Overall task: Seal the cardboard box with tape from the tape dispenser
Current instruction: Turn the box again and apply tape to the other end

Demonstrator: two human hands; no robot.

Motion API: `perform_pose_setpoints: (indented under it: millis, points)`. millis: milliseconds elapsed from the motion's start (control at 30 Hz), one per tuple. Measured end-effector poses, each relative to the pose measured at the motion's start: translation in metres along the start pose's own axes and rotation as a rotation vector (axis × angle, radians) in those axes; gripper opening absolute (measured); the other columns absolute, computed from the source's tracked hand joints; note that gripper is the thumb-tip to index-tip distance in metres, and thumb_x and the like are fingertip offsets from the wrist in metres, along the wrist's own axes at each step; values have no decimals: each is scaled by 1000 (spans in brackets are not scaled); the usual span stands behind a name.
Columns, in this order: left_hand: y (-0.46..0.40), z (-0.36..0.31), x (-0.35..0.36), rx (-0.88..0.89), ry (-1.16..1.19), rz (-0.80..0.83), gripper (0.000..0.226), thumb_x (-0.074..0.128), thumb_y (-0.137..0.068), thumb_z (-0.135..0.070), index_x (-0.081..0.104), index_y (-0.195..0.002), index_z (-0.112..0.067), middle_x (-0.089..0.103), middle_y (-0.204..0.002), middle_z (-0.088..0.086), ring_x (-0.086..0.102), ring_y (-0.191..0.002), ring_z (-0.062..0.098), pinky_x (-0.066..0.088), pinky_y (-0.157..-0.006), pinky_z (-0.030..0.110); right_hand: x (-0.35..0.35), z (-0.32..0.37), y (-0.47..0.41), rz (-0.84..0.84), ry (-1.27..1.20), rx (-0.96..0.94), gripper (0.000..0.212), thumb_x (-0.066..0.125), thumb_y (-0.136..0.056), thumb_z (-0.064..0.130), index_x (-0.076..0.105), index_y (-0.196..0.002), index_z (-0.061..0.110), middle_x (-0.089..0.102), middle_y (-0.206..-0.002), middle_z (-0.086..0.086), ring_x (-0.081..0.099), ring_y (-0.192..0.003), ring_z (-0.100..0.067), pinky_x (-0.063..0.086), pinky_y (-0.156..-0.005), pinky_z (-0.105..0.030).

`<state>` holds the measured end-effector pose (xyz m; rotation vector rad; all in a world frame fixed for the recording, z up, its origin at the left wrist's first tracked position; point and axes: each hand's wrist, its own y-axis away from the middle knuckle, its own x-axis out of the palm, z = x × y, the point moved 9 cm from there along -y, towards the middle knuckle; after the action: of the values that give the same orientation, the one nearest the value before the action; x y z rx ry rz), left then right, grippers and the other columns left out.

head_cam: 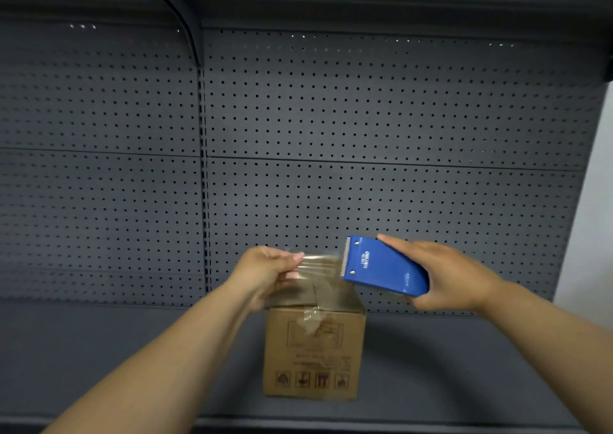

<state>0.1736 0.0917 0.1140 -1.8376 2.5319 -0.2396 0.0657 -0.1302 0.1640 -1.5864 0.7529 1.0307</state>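
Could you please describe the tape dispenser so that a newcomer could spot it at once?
Look at the dark pegboard wall behind the shelf, then just above the cardboard box. The tape dispenser is in the right hand; it is the only blue thing, with a toothed edge.

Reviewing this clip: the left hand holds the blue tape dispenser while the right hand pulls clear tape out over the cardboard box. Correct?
Not quite: the hands are swapped. In the head view the right hand holds the blue tape dispenser, while the left hand pulls the clear tape out over the cardboard box.
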Motion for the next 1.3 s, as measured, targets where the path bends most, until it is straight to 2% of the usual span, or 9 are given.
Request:
perform_pose_setpoints:
  millis: [167, 267, 367, 500, 667, 867, 1000, 1133, 1300]
  points:
    - [21, 15, -42, -48, -122, -87, 10, 68, -80, -15, 68, -81, -5, 66, -67, 3, 59, -57, 10, 52, -59, 18, 6, -35, 41, 48, 20, 74, 99, 64, -66, 36, -9, -124, 68, 46, -103, 18, 45, -90, -4, 47, -74, -24]
    - [30, 24, -40, -54, -143, -115, 11, 69, -79, -14, 68, -80, -3, 68, -67, 4, 59, -53, 8, 50, -55, 16, 15, -36, 49, 69, 9, 80, 97, 63, -65, 36, -8, -125, 67, 45, -101, 20, 44, -89, -3, 45, -73, -22]
    - [36, 30, -40, -51, -173, -162, 12, 71, -77, -15, 66, -70, -6, 67, -58, 0, 57, -53, 8, 49, -53, 16, 25, -36, 53, 92, -10, 72, 97, 62, -64, 37, -4, -130, 63, 43, -97, 23, 43, -87, -2, 45, -75, -23]
    - [40, 42, -45, -83, -194, -248, 18, 72, -76, -14, 59, -65, -7, 62, -61, 5, 55, -55, 13, 45, -45, 14, 33, -34, 55, 83, -20, 50, 97, 61, -65, 39, -10, -124, 68, 47, -102, 15, 45, -90, -5, 46, -75, -26]
    - [40, 49, -49, -131, -220, -317, 21, 72, -75, -10, 57, -62, -3, 59, -54, 7, 52, -47, 13, 47, -42, 13, 39, -31, 52, 74, -13, 31, 97, 62, -66, 39, -11, -123, 68, 49, -110, 13, 47, -96, -8, 45, -76, -25]
    - [36, 55, -48, -191, -266, -322, 19, 71, -75, -9, 59, -65, 0, 58, -58, 10, 51, -50, 16, 45, -38, 15, 45, -33, 49, 83, -13, 25, 99, 62, -66, 39, -14, -120, 70, 48, -109, 14, 48, -96, -9, 44, -73, -24]
    - [32, 60, -49, -241, -236, -316, 16, 71, -76, -8, 61, -66, -1, 61, -61, 11, 52, -52, 17, 47, -52, 23, 47, -36, 44, 95, -32, 25, 98, 63, -66, 39, -10, -125, 68, 49, -109, 12, 49, -95, -9, 47, -76, -26]
    - [28, 75, -50, -366, -164, -234, 11, 69, -77, -11, 64, -71, -4, 62, -52, 4, 52, -53, 14, 44, -55, 25, 56, -38, 41, 136, -39, 26, 98, 63, -67, 40, -13, -123, 68, 45, -101, 15, 45, -91, -7, 46, -75, -25]
    - [28, 100, -54, -522, 7, -164, 21, 69, -78, -18, 58, -62, -11, 59, -41, -3, 52, -34, 5, 41, -61, 22, 68, -35, 37, 158, -90, 24, 99, 63, -65, 38, -12, -124, 66, 41, -103, 20, 41, -93, -4, 43, -81, -23]
